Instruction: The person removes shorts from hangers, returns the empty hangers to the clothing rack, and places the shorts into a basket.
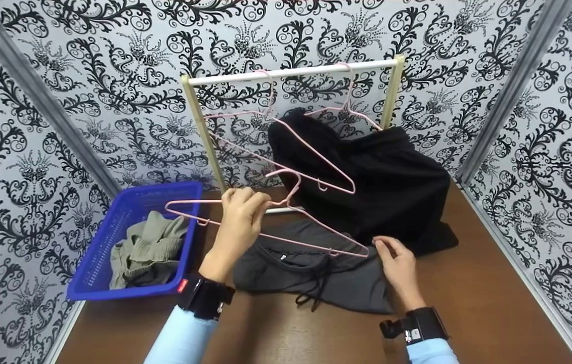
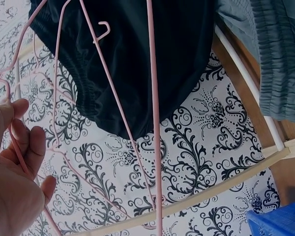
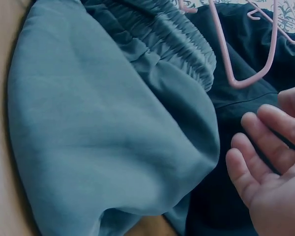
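Note:
My left hand [image 1: 240,212] grips a pink hanger [image 1: 296,241] by its shoulder beside the hook, holding it above the table. Dark grey shorts [image 1: 354,293] with an elastic waistband and a black drawstring lie under the hanger. Near the hanger's right corner is my right hand [image 1: 396,265], fingers loosely bent. In the right wrist view, that hand [image 3: 270,162] holds nothing and stays apart from the hanger's corner [image 3: 241,82]. The left wrist view shows the left fingers and thumb pinching the hanger's pink wire.
A rack with a white rail [image 1: 306,72] stands behind, carrying a bare pink hanger [image 1: 311,146] and another hanger with a black garment [image 1: 397,187] that reaches the table. At left, a blue basket [image 1: 134,292] holds crumpled olive clothing [image 1: 151,245]. Patterned walls surround the table [image 1: 291,338].

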